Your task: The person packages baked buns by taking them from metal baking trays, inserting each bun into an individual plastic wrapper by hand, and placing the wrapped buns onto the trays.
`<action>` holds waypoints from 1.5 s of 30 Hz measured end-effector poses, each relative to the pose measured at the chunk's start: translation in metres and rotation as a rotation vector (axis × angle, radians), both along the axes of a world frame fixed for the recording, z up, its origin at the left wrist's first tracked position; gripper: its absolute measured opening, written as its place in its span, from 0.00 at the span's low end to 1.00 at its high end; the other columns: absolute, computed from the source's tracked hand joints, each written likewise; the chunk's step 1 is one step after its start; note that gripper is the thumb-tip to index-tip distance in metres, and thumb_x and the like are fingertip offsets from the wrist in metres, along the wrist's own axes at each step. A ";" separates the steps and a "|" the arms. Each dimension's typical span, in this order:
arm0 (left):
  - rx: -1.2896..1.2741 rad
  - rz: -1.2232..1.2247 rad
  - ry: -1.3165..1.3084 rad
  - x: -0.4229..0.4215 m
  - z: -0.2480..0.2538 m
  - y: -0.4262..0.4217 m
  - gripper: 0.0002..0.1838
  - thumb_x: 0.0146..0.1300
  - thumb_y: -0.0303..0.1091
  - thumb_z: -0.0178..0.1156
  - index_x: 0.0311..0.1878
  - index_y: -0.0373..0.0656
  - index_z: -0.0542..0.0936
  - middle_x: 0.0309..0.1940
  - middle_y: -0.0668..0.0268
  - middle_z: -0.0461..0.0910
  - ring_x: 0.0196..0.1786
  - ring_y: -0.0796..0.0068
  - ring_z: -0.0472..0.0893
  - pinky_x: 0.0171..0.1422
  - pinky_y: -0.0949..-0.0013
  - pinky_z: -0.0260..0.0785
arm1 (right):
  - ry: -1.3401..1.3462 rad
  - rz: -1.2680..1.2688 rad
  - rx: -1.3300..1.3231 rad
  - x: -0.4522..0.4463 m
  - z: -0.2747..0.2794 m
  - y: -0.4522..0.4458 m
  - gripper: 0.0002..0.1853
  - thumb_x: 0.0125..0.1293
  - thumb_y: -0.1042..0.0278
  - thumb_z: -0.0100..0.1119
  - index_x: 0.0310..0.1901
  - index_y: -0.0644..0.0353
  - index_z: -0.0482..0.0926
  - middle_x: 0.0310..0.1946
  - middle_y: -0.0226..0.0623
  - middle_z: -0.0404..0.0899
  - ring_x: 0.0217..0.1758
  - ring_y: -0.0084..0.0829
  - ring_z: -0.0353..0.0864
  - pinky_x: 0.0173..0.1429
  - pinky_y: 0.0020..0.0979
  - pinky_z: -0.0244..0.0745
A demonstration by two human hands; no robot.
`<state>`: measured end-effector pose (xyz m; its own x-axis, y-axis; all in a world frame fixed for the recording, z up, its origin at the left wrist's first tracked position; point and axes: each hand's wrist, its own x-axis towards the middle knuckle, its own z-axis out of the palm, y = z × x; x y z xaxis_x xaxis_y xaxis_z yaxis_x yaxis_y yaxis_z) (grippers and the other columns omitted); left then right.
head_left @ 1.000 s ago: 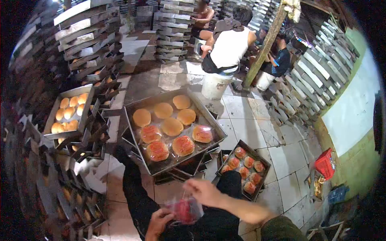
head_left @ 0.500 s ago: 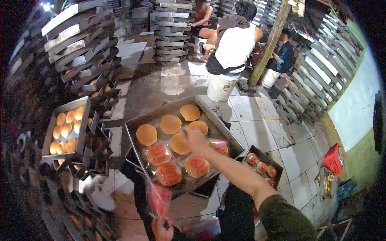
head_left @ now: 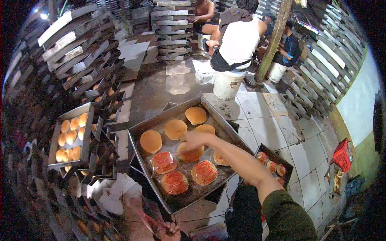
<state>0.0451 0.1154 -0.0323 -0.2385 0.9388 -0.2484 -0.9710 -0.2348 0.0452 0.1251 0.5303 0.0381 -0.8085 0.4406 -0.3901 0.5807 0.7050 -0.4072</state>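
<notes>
A large metal tray [head_left: 189, 207] holds round buns, some plain and some in clear wrappers with red print. My right hand [head_left: 196, 141] reaches over the tray, its fingers bent on a plain bun [head_left: 190, 154] near the middle. Nearer to me lie wrapped buns, one of them [head_left: 175, 182] by the tray's front corner. At the bottom, my left hand [head_left: 169, 231] is closed on a clear plastic bag [head_left: 145, 217] with red print, which hangs out to the left and looks blurred.
A smaller tray of buns [head_left: 84, 152] tops a stack at left. Another tray [head_left: 288, 166] with wrapped buns lies on the floor at right, beyond it a red basket [head_left: 342, 156]. Several people sit on buckets, one in a white top [head_left: 240, 42]. Tray stacks line both sides.
My right hand has gone from my lap to the buns in the large tray, and its fingers have come down on one. My left hand has moved low with the bag. The view has shifted.
</notes>
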 end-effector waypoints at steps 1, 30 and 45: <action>0.020 -0.001 0.026 -0.002 -0.004 -0.003 0.10 0.59 0.35 0.54 0.40 0.40 0.75 0.33 0.60 0.74 0.30 0.68 0.69 0.34 0.69 0.65 | 0.065 0.141 0.116 0.008 0.011 -0.012 0.34 0.50 0.37 0.56 0.47 0.63 0.73 0.43 0.52 0.74 0.48 0.44 0.73 0.51 0.37 0.67; -0.702 -0.325 1.652 -0.035 0.141 -0.048 0.03 0.49 0.24 0.61 0.27 0.36 0.76 0.22 0.66 0.77 0.25 0.80 0.74 0.31 0.76 0.66 | 0.821 -0.671 -1.377 0.138 0.068 -0.314 0.28 0.51 0.67 0.66 0.52 0.59 0.63 0.44 0.33 0.72 0.47 0.26 0.71 0.52 0.30 0.68; -0.579 0.419 1.056 0.088 0.169 -0.045 0.32 0.58 0.55 0.49 0.61 0.47 0.58 0.56 0.61 0.64 0.52 0.65 0.69 0.51 0.66 0.65 | 1.090 -0.754 -0.474 0.113 0.078 -0.390 0.27 0.52 0.69 0.64 0.53 0.64 0.63 0.45 0.37 0.71 0.48 0.25 0.71 0.53 0.28 0.67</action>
